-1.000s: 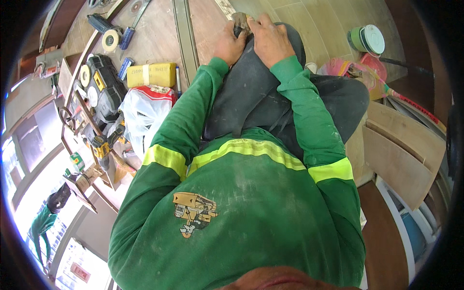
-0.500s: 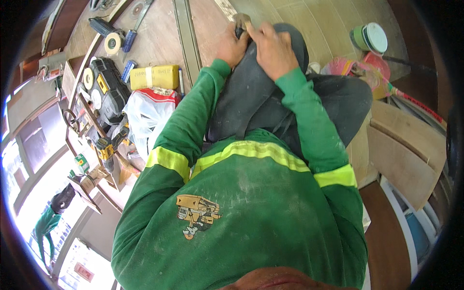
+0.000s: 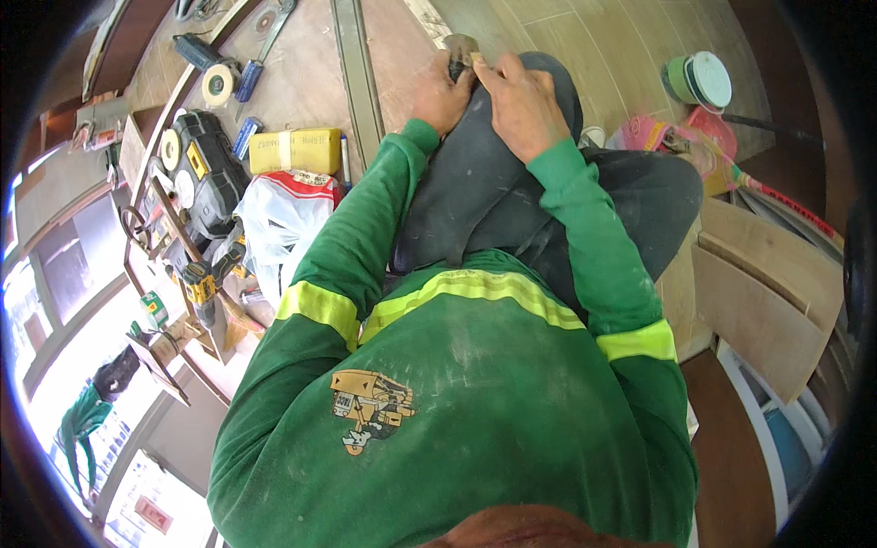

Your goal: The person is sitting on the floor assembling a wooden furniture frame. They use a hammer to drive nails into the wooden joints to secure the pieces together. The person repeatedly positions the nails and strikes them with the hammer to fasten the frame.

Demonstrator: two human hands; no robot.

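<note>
Here — hands (image 3: pixel 528 108) at brown object (image 3: pixel 463 45), knee (image 3: pixel 559 87) beside.

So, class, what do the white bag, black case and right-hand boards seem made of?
White bag: thin plastic, judging by its crinkles and see-through shine. Black case: probably hard plastic, matte, with moulded ridges. Boards: perhaps plywood, by their smooth tan faces.

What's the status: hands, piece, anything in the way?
Left hand holding brownish piece. Right hand at its edge. Piece partly hidden. Bent leg close by.
</note>
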